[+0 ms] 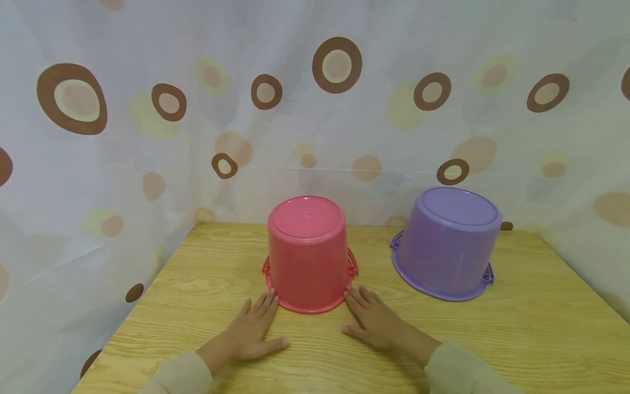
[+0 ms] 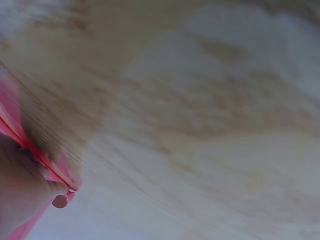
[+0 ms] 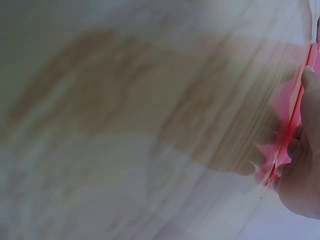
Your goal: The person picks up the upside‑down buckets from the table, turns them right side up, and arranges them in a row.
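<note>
A pink bucket stands upside down on the wooden table, its base facing up and its handle low around the sides. My left hand lies by its near left side, fingers straight, fingertips at the rim. On the near right side my right hand does the same, with its thumb spread inward. In the left wrist view the left hand shows at the edge beside the pink rim. The right wrist view shows the right hand against the rim too. Whatever lies under the bucket is hidden.
To the right and a little farther back, a purple bucket also stands upside down, its handle low around it. The wooden table reaches back to a white curtain with brown ring patterns, which also hangs along both sides.
</note>
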Demonstrator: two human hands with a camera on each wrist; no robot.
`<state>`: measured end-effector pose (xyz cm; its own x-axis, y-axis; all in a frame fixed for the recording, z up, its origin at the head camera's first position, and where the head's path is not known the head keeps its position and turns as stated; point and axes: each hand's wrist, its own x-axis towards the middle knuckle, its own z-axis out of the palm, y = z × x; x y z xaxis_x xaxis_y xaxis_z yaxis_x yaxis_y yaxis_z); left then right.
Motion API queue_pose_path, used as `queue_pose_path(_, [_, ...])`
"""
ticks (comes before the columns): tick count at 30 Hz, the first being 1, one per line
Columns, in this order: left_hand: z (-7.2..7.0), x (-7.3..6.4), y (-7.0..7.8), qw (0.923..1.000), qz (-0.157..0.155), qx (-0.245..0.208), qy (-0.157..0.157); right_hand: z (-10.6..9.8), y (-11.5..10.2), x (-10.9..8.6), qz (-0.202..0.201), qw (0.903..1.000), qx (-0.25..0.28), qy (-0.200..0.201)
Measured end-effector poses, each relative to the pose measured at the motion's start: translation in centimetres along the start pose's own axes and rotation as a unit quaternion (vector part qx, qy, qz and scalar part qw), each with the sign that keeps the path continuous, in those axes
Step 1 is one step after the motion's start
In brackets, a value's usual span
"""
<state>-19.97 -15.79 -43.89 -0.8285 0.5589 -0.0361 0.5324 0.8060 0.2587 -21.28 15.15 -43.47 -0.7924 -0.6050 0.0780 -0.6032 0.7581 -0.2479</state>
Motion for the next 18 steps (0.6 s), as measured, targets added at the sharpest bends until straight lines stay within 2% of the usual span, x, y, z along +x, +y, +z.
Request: queue_pose_path(18, [0.2, 0.0, 0.7, 0.9998, 0.015, -0.012, -0.002, 0.3, 0.7, -1.2, -0.008, 0.9998, -0.015, 0.014])
